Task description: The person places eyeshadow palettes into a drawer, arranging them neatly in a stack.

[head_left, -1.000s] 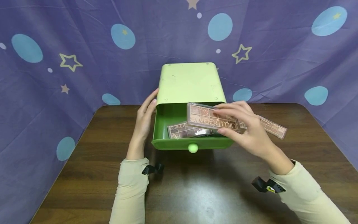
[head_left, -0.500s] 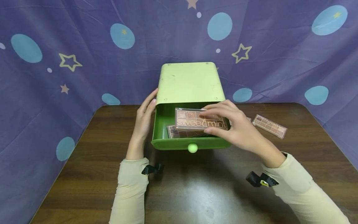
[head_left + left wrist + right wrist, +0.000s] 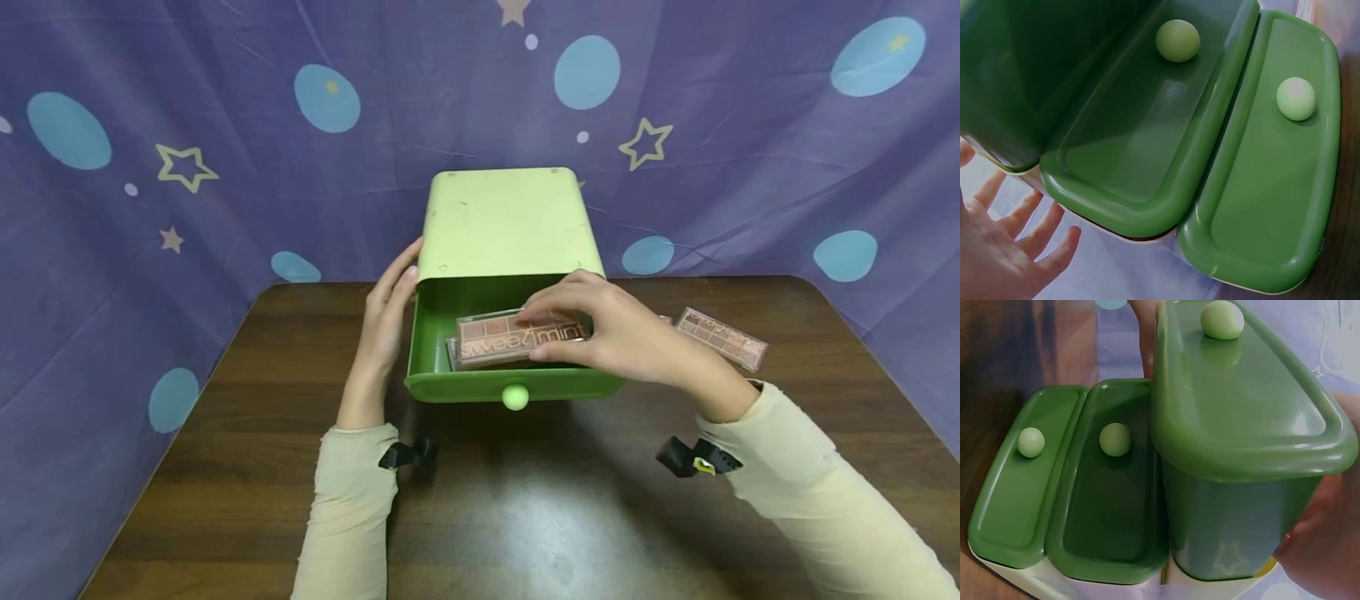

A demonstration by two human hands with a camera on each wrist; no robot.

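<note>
My right hand [image 3: 626, 333] pinches an eyeshadow palette [image 3: 491, 340] with a clear lid and "sweet mint" lettering. It holds the palette low inside the pulled-out top drawer [image 3: 457, 388] of a green drawer cabinet [image 3: 510, 221]. Beneath it, the edge of another palette [image 3: 452, 355] shows in the drawer. My left hand [image 3: 384, 321] rests against the cabinet's left side, its fingers extended; the left wrist view shows this hand [image 3: 1013, 250] spread beside the cabinet. In the right wrist view, the drawer front hides most of the right hand [image 3: 1329, 531] and all of the palette.
One palette [image 3: 722, 339] lies on the wooden table [image 3: 525, 517] right of the cabinet; the edge of another [image 3: 665, 318] shows behind the right hand. Two closed drawers, a middle one [image 3: 1147, 137] and a lower one [image 3: 1266, 169], sit below. A purple curtain [image 3: 465, 92] hangs behind.
My right hand has moved left and down with the palette, from above the drawer's right part into the drawer over the other palette. The left hand has stayed on the cabinet's side.
</note>
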